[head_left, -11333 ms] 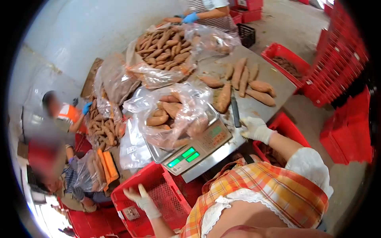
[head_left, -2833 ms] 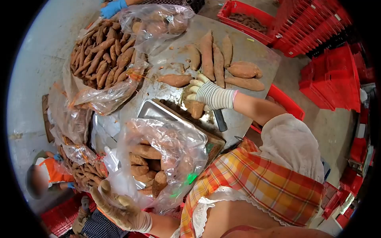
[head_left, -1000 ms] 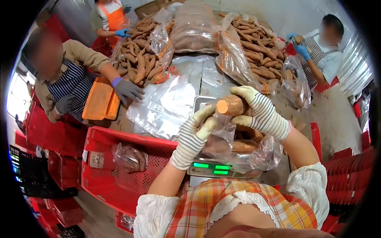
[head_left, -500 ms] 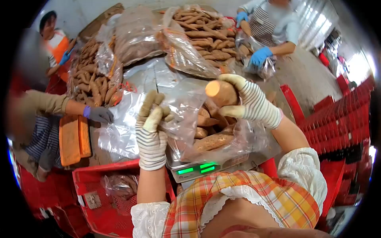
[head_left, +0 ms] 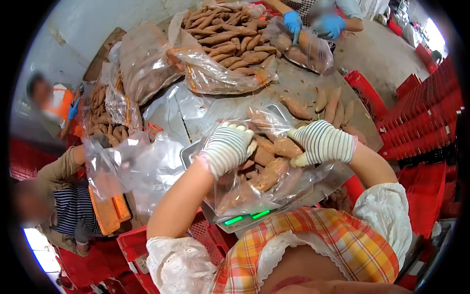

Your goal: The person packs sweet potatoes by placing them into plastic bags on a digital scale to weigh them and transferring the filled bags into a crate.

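Heaped sweet potatoes (head_left: 235, 39) lie along the far edge of the counter (head_left: 313, 87). At the near edge, a scale (head_left: 247, 220) bears an open plastic bag (head_left: 229, 200) of sweet potatoes (head_left: 269, 175). The left hand (head_left: 229, 147) curls over its rim, grip unclear; the right hand (head_left: 324, 142) clasps one sweet potato (head_left: 286, 147) inside.

A pale wall (head_left: 93, 36) stands behind the metal table (head_left: 306, 84), grey floor (head_left: 379, 56) reaching toward bright light (head_left: 434, 34).

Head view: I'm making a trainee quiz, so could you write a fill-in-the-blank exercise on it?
The left hand and right hand wear striped ____.
The sweet potatoes nearest them lie in a clear plastic ____.
The scale's display glows ____.
At the top, a co-worker's gloves are ____.

Missing words: gloves; bag; green; blue
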The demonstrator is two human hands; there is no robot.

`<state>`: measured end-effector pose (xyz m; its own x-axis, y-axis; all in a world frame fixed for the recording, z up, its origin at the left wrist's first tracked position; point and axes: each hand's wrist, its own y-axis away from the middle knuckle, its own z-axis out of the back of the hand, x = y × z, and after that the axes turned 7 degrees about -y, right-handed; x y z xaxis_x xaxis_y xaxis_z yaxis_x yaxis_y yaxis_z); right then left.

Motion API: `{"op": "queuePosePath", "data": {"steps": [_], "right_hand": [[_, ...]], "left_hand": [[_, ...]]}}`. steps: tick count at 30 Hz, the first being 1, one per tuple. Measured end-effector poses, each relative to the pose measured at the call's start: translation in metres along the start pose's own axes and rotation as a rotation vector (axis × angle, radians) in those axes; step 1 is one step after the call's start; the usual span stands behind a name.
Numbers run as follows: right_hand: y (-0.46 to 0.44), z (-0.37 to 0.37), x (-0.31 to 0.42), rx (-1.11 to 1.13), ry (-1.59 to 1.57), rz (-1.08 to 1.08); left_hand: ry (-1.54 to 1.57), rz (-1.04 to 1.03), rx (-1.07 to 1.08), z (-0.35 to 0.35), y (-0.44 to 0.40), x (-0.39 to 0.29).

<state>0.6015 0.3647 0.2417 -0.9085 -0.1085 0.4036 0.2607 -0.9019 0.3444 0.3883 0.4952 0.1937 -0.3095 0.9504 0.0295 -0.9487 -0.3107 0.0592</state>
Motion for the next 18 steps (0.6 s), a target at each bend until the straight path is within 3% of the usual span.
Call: {"op": "queuePosePath", "data": {"steps": [4,6,8,10,12,15,18], "right_hand": [[-0.002,0.005,-0.006,0.032,0.077,-0.059],[-0.006,0.006,-0.013,0.01,0.056,-0.037],[-0.012,0.009,-0.018,-0.091,-0.09,0.117],[-0.02,0.02,-0.009,-0.033,-0.143,0.083],[-0.027,0.026,0.002,-0.195,-0.441,0.259],[-0.043,0.029,0.021,-0.271,-0.614,0.291],[-0.06,0.024,0.025,-0.351,-0.754,0.377]], "left_hand": [[0.05,0.008,0.083,0.016,0.023,0.009],[0.239,-0.003,0.123,0.032,0.034,0.013],[0.295,0.028,0.145,0.039,0.04,0.012],[0.258,0.009,0.008,0.029,0.041,0.014],[0.259,0.021,-0.016,0.017,0.031,0.015],[0.497,0.176,0.289,0.027,0.016,0.011],[0.198,0.076,0.29,0.028,0.01,0.007]]}}
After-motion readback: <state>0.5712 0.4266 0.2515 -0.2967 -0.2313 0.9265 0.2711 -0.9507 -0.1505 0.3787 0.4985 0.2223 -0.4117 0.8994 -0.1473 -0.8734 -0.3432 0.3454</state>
